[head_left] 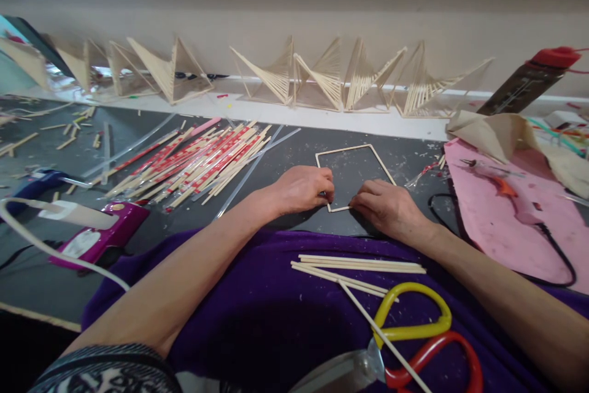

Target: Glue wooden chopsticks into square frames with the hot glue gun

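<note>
4 sides of a stick frame (343,149) are laid on the counter (294,157); 1 corner is hidden by the right hand (386,203). No slats are strung across it yet. Fingers of both it and the left hand (301,189) are curled at the frame; pinch can't be confirmed. Loose sticks (359,265) are left unused.

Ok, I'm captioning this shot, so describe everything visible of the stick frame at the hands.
The stick frame is a four-sided outline of thin, pale sticks that look wooden, meeting at three visible corners. It lies on the grey tabletop. The left hand holds its left side near one corner; the right hand holds the near side, hiding the fourth corner.
</note>
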The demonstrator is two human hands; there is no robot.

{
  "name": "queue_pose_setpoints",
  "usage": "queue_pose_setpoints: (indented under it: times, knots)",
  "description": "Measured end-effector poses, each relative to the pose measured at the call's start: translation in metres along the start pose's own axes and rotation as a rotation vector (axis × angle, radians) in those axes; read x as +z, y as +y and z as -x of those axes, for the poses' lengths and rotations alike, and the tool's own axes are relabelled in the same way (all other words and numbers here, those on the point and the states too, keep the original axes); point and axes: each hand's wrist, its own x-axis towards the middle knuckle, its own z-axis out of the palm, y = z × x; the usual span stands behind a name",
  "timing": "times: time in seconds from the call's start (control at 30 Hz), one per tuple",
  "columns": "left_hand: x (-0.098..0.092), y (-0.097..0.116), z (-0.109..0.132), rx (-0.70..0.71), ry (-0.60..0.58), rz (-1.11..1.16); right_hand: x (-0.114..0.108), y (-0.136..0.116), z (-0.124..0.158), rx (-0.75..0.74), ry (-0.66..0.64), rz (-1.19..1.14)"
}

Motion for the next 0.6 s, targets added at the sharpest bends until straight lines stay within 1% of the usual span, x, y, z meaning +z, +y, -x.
queue_pose_setpoints:
  times: [0.23, 0.43, 0.53, 0.6]
  knots:
    - [0.006, 0.002, 0.002, -0.019, 0.046, -0.013, 0.001, 0.001, -0.001, -0.004, -0.001, 0.016]
    - [0.009, 0.004, 0.005, -0.038, 0.074, -0.035, 0.0, -0.005, -0.003, 0.026, 0.022, 0.058]
    - [0.009, 0.002, 0.005, -0.049, 0.084, -0.023, -0.01, -0.002, -0.002, 0.036, 0.061, -0.007]
    - [0.007, 0.0, 0.006, -0.063, 0.062, -0.001, -0.024, 0.006, 0.002, 0.086, 0.142, -0.118]
